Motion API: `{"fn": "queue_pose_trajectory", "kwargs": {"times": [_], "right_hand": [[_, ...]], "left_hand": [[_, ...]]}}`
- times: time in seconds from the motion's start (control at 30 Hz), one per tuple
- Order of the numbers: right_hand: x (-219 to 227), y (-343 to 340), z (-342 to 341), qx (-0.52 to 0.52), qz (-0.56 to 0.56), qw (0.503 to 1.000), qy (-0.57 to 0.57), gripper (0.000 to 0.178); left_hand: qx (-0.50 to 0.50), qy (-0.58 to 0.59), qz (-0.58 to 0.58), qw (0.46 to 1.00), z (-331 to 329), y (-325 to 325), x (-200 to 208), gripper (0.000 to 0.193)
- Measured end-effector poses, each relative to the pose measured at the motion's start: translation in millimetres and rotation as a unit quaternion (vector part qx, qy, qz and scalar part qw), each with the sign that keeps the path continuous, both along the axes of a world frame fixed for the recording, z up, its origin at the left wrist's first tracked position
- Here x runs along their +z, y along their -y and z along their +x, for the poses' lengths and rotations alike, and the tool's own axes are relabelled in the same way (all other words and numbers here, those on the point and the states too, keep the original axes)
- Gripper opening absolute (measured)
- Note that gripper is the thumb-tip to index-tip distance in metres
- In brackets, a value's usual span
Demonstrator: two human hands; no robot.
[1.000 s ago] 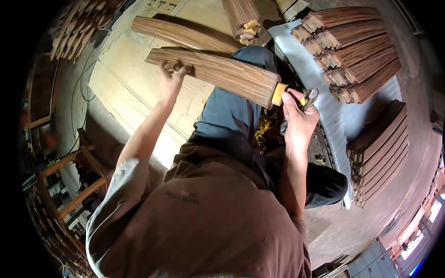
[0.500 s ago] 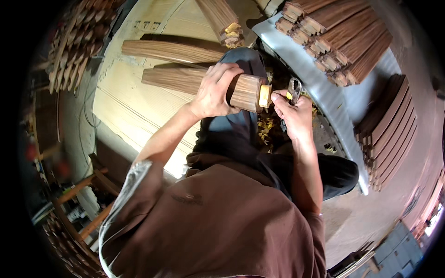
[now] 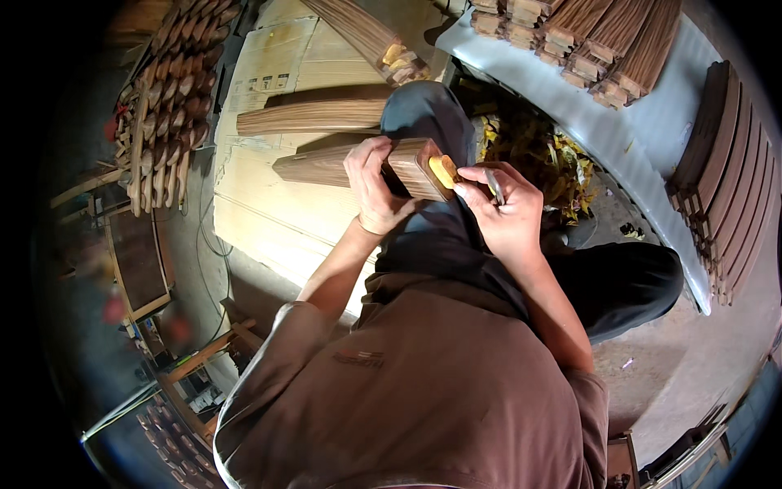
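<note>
Across my raised thigh lies a brown, wood-grained chair-leg-like piece (image 3: pixel 326 165) with a squared end. My left hand (image 3: pixel 375 183) is wrapped round it near that end. A tenon covered in yellow tape (image 3: pixel 444 171) sticks out of the squared end. My right hand (image 3: pixel 505 208) is closed beside it, with thumb and forefinger pinched at the tape's edge. Between its fingers shows the metal part of the pliers (image 3: pixel 494 187); the rest is hidden in the palm. A similar wooden piece (image 3: pixel 318 116) lies just beyond on the cardboard.
Another piece with a yellow-taped end (image 3: pixel 366 37) lies farther off on the cardboard (image 3: pixel 252 196). Yellow tape scraps (image 3: pixel 562 167) fill a spot right of my knee. Stacked wooden pieces (image 3: pixel 586 41) and curved slats (image 3: pixel 725 179) rest on a pale padded sheet (image 3: pixel 635 155). More wood (image 3: pixel 175 106) is piled at left.
The view has shifted. My right hand has turned, and the pliers' head no longer points up in plain sight. The wooden piece's end is tilted more, with my left hand still on it.
</note>
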State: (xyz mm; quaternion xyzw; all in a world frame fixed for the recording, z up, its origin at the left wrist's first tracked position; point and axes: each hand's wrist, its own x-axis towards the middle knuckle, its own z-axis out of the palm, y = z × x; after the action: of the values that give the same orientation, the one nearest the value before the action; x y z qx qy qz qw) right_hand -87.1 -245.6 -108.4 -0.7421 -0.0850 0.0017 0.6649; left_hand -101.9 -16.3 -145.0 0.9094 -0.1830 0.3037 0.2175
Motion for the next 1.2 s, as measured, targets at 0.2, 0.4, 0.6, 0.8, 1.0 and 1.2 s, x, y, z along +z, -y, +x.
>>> {"fn": "queue_pose_trajectory", "kwargs": {"times": [0.2,0.4,0.6,0.8,1.0,1.2], "right_hand": [[-2.3,-13.5,-20.5,-0.08,0.017,0.996,0.027,0.012],[-3.7,-8.4,-19.3,-0.053,-0.007,0.996,0.071,0.009],[-3.5,-1.8,-8.1,0.022,-0.019,0.998,0.05,0.01],[-3.9,0.9,-2.4,0.066,-0.051,0.994,0.077,0.006],[2.1,18.8,-5.1,0.105,0.12,0.984,-0.079,0.006],[2.8,6.6,2.2,0.021,-0.007,0.997,0.073,0.025]], "left_hand": [[0.062,0.053,-0.001,0.997,-10.3,12.9,-11.6,0.091],[0.088,0.068,0.007,0.994,-15.0,19.0,-12.8,0.082],[0.101,0.075,0.006,0.992,-16.8,22.0,-13.7,0.073],[0.113,0.074,0.011,0.991,-15.2,23.1,-12.8,0.069],[0.097,0.064,0.006,0.993,-9.9,17.9,-12.6,0.069],[0.096,0.057,0.004,0.994,-7.7,22.5,-7.0,0.071]]}}
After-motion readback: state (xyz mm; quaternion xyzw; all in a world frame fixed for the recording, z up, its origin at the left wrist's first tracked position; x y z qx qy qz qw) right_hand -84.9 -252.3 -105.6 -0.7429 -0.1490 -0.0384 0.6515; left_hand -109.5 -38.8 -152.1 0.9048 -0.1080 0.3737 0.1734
